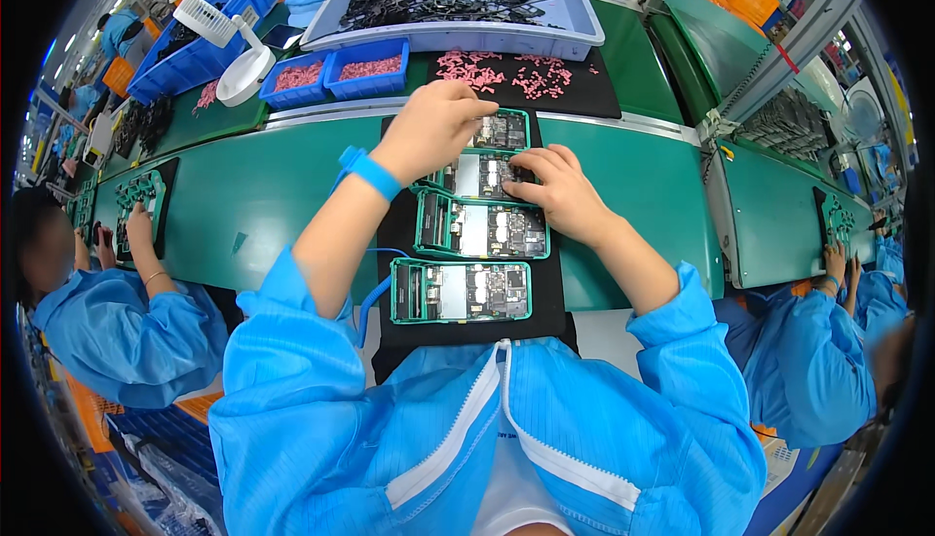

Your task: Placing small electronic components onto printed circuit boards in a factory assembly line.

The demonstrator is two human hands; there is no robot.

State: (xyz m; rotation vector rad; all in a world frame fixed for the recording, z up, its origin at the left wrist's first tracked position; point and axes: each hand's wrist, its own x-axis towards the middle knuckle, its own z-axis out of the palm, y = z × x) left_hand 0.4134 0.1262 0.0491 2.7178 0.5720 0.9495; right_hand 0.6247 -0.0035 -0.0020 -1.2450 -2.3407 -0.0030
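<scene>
Several green-framed circuit board assemblies lie in a column on a black mat (550,288) in front of me. My left hand (435,127), with a blue wrist strap (370,173), rests fingers curled on the farthest board (504,131). My right hand (560,188) presses its fingertips on the second board (474,177). The third board (482,229) and the nearest board (461,292) lie untouched below. Whether a small part is pinched in either hand is hidden.
Pink small parts (506,72) lie scattered on a black pad behind the boards, with two blue bins (336,73) of them at the left. A large grey tray (575,20) holds black frames. A white fan (234,44) stands far left. Co-workers in blue sit on both sides.
</scene>
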